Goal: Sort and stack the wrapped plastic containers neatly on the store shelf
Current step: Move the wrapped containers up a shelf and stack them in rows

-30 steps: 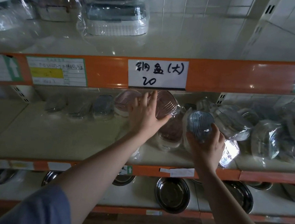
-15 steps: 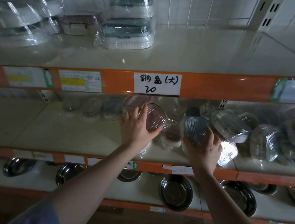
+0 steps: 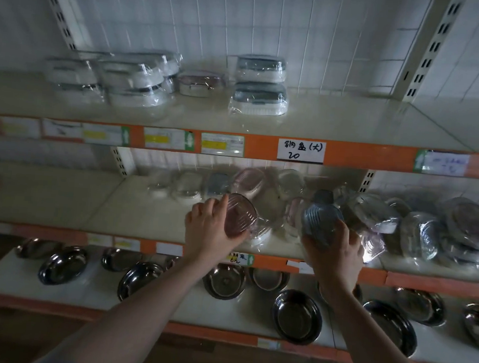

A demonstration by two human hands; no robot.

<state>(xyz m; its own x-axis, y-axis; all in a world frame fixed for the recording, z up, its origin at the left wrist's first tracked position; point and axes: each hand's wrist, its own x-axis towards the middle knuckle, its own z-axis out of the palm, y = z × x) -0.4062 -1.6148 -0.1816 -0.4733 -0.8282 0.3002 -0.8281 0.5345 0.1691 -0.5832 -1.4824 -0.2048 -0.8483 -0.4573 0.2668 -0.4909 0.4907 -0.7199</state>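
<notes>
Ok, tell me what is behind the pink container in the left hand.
Behind the pink container held by the left hand stands another wrapped pink container, with clear wrapped ones beside it on the middle shelf. Whatever sits directly behind is covered.

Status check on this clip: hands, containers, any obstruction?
Left hand grips pink wrapped container. Right hand grips blue wrapped container. Both at middle shelf; loose pile crowds right side.

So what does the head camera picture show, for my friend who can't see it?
The left hand holds a pink wrapped container, the right hand a blue one, at a middle shelf. Steel bowls sit below.
</notes>
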